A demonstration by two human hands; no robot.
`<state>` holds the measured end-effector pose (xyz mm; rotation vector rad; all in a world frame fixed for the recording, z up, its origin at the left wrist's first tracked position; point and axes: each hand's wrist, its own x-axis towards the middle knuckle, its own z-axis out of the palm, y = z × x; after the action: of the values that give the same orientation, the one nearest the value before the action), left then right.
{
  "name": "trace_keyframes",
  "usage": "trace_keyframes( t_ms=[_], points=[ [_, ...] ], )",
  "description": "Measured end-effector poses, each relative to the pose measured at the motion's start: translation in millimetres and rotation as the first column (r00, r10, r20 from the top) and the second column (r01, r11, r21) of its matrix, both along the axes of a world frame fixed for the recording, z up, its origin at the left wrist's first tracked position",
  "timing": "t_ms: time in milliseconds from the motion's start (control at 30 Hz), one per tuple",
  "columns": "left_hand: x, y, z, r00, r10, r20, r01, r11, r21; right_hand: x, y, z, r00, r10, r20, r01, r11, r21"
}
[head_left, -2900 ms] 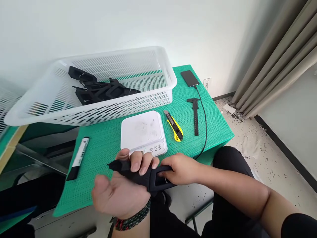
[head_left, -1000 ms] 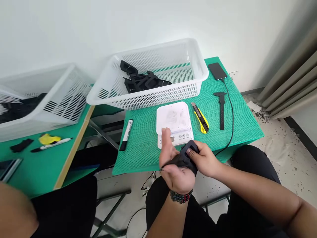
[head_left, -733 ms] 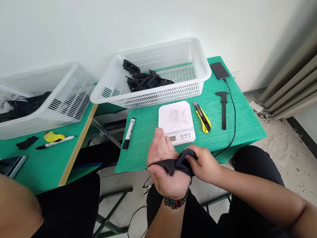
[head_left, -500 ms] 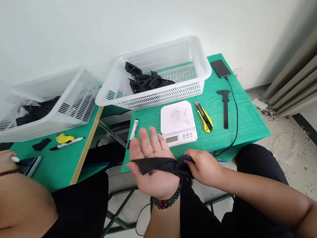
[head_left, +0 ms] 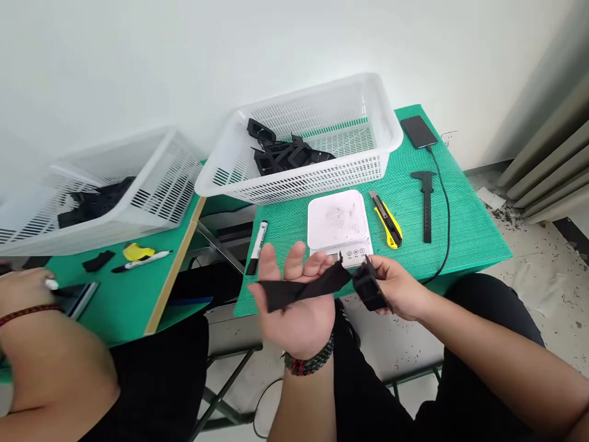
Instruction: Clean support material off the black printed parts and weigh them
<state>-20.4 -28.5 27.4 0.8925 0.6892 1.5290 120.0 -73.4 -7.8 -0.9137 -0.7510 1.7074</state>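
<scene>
Palm up, my left hand (head_left: 297,319) has its fingers loosely curled and a flat black strip (head_left: 285,293) lying across it, with the thumb against the strip's left end. The strip's other end twists upward to the right, beside a black hollow piece (head_left: 368,288). That piece is in my right hand (head_left: 400,287), closed on its right side; part of the grip is hidden. Whether strip and piece touch, I cannot tell. Just behind the hands stands a white digital scale (head_left: 338,218) with dark specks on its plate.
Black pieces (head_left: 289,153) lie in a white basket (head_left: 299,187). A yellow utility knife (head_left: 386,220), caliper (head_left: 427,209), cabled phone (head_left: 418,132) and marker (head_left: 257,245) lie on the green mat (head_left: 460,227). At left are a co-worker's arm (head_left: 55,350) and another basket (head_left: 151,196).
My right hand has turned and drawn the black piece away from my left palm, so its hollow side shows. My left fingers have curled in. The view has shifted slightly left.
</scene>
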Motion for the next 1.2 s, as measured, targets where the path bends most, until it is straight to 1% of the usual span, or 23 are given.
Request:
trace_keyframes(
  t_ms=[33,67,100,133,200,267,300,400,500,567,633,667,700,733,767,833,867,900,933,1000,1067,1133,1200],
  points=[
    [5,-6,0.9,0.999,-0.016,-0.036,0.018,0.998,0.053,3,1,1.2,0.999,0.035,-0.014,-0.035,0.999,0.012],
    [9,-12,1.6,0.994,-0.042,-0.098,0.054,0.991,0.119,5,2,2.0,0.997,0.075,0.017,-0.076,0.996,0.056],
    [12,-17,1.9,0.976,-0.091,-0.2,0.127,0.975,0.18,7,2,2.5,0.992,0.096,0.087,-0.106,0.987,0.124],
    [14,-20,1.9,0.935,-0.143,-0.325,0.224,0.948,0.226,8,1,2.8,0.979,0.094,0.182,-0.131,0.971,0.2],
    [14,-23,1.4,0.806,-0.227,-0.547,0.417,0.874,0.251,9,-1,3.5,0.926,0.062,0.373,-0.19,0.93,0.316],
    [9,-20,1.3,0.687,-0.3,-0.662,0.555,0.804,0.212,11,-5,4.8,0.865,0.057,0.498,-0.252,0.908,0.335],
    [6,-18,1.5,0.653,-0.334,-0.679,0.596,0.781,0.188,11,-7,5.7,0.842,0.072,0.535,-0.281,0.905,0.32],
    [-1,-14,2.2,0.603,-0.435,-0.668,0.675,0.725,0.137,11,-13,9.4,0.788,0.118,0.605,-0.343,0.899,0.272],
    [-2,-13,0.2,0.591,-0.516,-0.62,0.708,0.7,0.093,10,-17,14.5,0.7,0.15,0.699,-0.427,0.871,0.241],
    [-1,-12,-2.3,0.595,-0.585,-0.552,0.705,0.709,0.008,8,-19,17.7,0.596,0.175,0.784,-0.513,0.834,0.204],
    [2,-10,-4.0,0.628,-0.638,-0.445,0.675,0.732,-0.096,6,-19,19.5,0.499,0.193,0.845,-0.592,0.788,0.17],
    [3,-9,-4.2,0.653,-0.654,-0.383,0.66,0.739,-0.137,6,-19,19.5,0.48,0.195,0.855,-0.616,0.769,0.171],
    [5,-8,-3.8,0.682,-0.66,-0.315,0.646,0.746,-0.162,6,-19,18.7,0.495,0.195,0.847,-0.624,0.758,0.19],
    [6,-7,-3.1,0.714,-0.657,-0.242,0.637,0.753,-0.168,6,-18,17.3,0.544,0.198,0.815,-0.613,0.757,0.226],
    [8,-6,-2.2,0.744,-0.647,-0.165,0.627,0.762,-0.16,6,-16,15.6,0.622,0.202,0.756,-0.578,0.77,0.27],
    [11,-4,-0.7,0.803,-0.595,-0.022,0.588,0.798,-0.134,9,-12,11.8,0.812,0.189,0.552,-0.427,0.838,0.341],
    [13,-3,-0.3,0.835,-0.549,0.027,0.548,0.828,-0.121,11,-10,10.3,0.893,0.167,0.418,-0.326,0.881,0.344],
    [15,-3,-0.3,0.87,-0.491,0.057,0.494,0.862,-0.111,14,-7,9.3,0.95,0.138,0.279,-0.227,0.92,0.318],
    [16,-2,-0.6,0.904,-0.422,0.068,0.428,0.898,-0.105,17,-4,8.9,0.984,0.104,0.145,-0.141,0.952,0.271],
    [20,-2,-2.0,0.961,-0.268,0.061,0.273,0.956,-0.107,24,2,9.7,0.993,0.063,-0.097,-0.046,0.985,0.165],
    [22,-2,-3.7,0.994,-0.106,0.035,0.109,0.986,-0.128,31,7,11.7,0.954,0.046,-0.296,-0.019,0.995,0.096],
    [24,-2,-4.8,1.0,0.021,0.023,-0.017,0.988,-0.154,39,11,14.4,0.907,0.015,-0.421,0.01,0.998,0.056],
    [25,-2,-4.9,0.997,0.067,0.034,-0.06,0.985,-0.16,47,14,17.7,0.877,-0.034,-0.48,0.043,0.999,0.008]
  ],
)
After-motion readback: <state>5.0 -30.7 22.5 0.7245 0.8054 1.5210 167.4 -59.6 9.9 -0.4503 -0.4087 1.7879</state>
